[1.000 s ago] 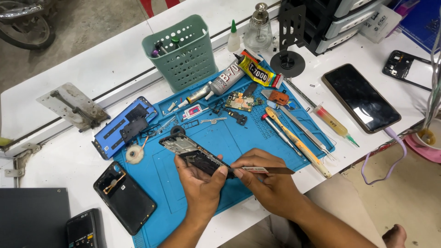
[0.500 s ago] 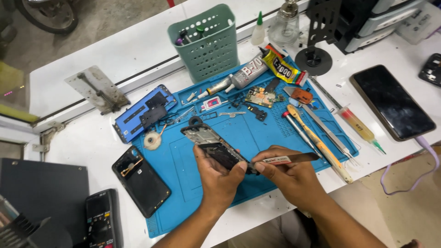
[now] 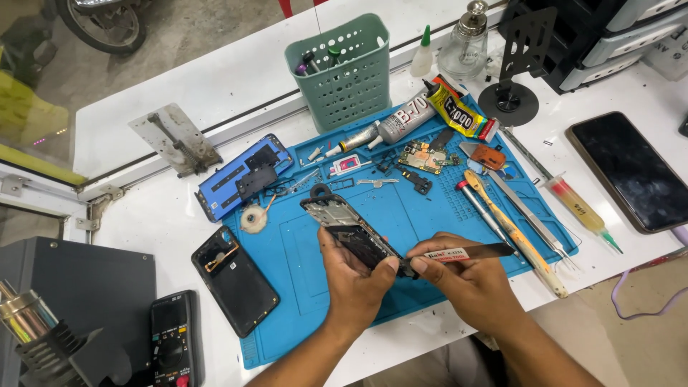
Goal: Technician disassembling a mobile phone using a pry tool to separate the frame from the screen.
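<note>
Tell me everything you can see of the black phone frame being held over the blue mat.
The black phone frame is a slim, stripped rectangular shell with a dark inner face and paler edges; its material cannot be told. It is tilted, its far end with a rounded loop-like part pointing toward the green basket, its near end toward the person. The left hand cradles it from below, thumb on its near edge. The right hand presses the tip of a thin flat metal blade against that near end. It sits above the blue work mat.

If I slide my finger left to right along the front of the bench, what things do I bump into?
Black multimeter → black phone back cover → left hand holding the phone frame → right hand with a flat metal tool → syringe → dark phone.
</note>
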